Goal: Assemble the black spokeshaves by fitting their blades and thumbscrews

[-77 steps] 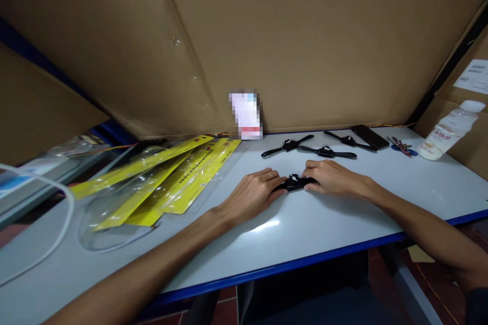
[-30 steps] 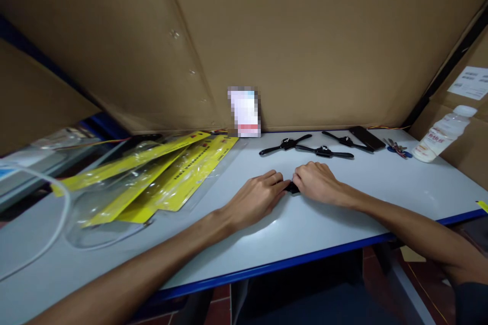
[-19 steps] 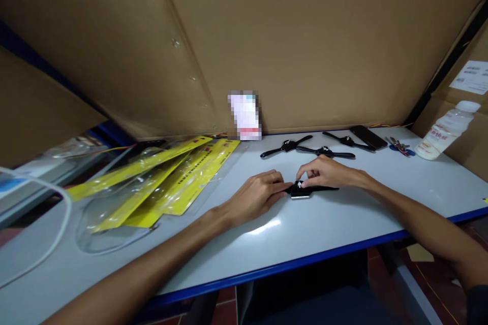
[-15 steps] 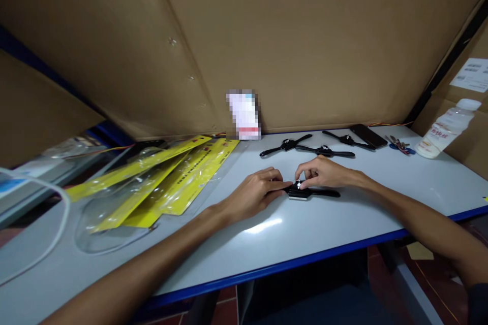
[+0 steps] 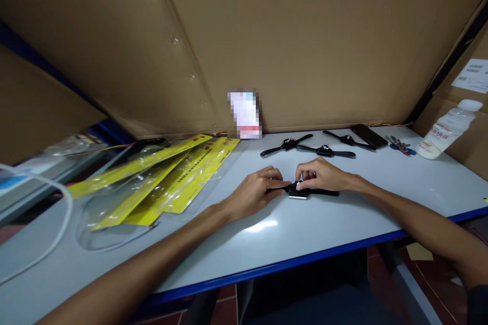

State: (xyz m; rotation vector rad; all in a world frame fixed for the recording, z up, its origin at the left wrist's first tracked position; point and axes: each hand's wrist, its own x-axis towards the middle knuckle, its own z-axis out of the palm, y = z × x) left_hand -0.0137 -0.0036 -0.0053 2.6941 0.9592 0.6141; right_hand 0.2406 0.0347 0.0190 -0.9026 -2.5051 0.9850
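Note:
A black spokeshave (image 5: 299,193) lies on the table in front of me, its pale blade edge facing my side. My left hand (image 5: 258,189) is closed around its left handle and holds it down. At the middle of the tool, the thumb and fingers of my right hand (image 5: 321,174) pinch a small silver screw, mostly hidden by the fingertips. The right handle sticks out below that hand. Behind my hands lie three more black spokeshaves: one on the left (image 5: 286,145), one in the middle (image 5: 326,151) and one on the right (image 5: 348,139).
Yellow cards with clear plastic packaging (image 5: 183,177) spread over the left side, near a white cable (image 5: 68,203). A blurred phone (image 5: 246,114) leans on the cardboard wall (image 5: 305,35). A dark phone (image 5: 368,136), keys (image 5: 399,145) and a plastic bottle (image 5: 442,131) stand or lie at right.
My right fingers have shifted slightly around the small screw and curl over it more. The left hand keeps its hold, and the spokeshave stays in about the same place.

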